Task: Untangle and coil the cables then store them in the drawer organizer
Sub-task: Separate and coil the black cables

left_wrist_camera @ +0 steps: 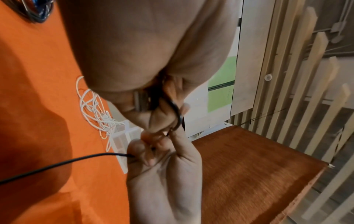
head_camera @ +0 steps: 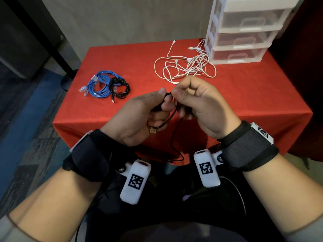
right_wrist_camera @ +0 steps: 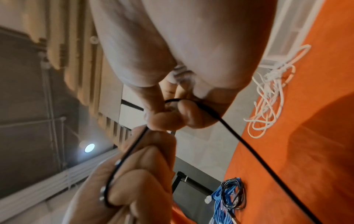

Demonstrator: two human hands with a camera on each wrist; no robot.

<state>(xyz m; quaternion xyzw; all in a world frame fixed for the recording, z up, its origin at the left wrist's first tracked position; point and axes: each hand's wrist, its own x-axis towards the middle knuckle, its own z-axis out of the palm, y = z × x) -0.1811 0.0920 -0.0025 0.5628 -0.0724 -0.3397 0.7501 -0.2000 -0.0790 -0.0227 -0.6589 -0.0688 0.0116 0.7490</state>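
On the table (head_camera: 244, 95), the drawer organizer (head_camera: 244, 32) stands at the far corner at 1 o'clock, with the loose cable tangle (head_camera: 185, 67) just before it and touching its base. Two coiled cables (head_camera: 106, 84) lie side by side at 10 o'clock, well apart from the tangle. Nearest, at 6 o'clock, the left hand (head_camera: 139, 117) and right hand (head_camera: 201, 105) meet over the table's near edge, a thin cable (head_camera: 173, 137) hanging between them.

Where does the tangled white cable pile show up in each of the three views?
Head: white cable pile lies upper centre-right on the red cloth, touching the drawer organizer.
Left wrist: left of centre, beside the left hand.
Right wrist: right edge, mid-height.
Shared landmark: the drawer organizer next to the pile.
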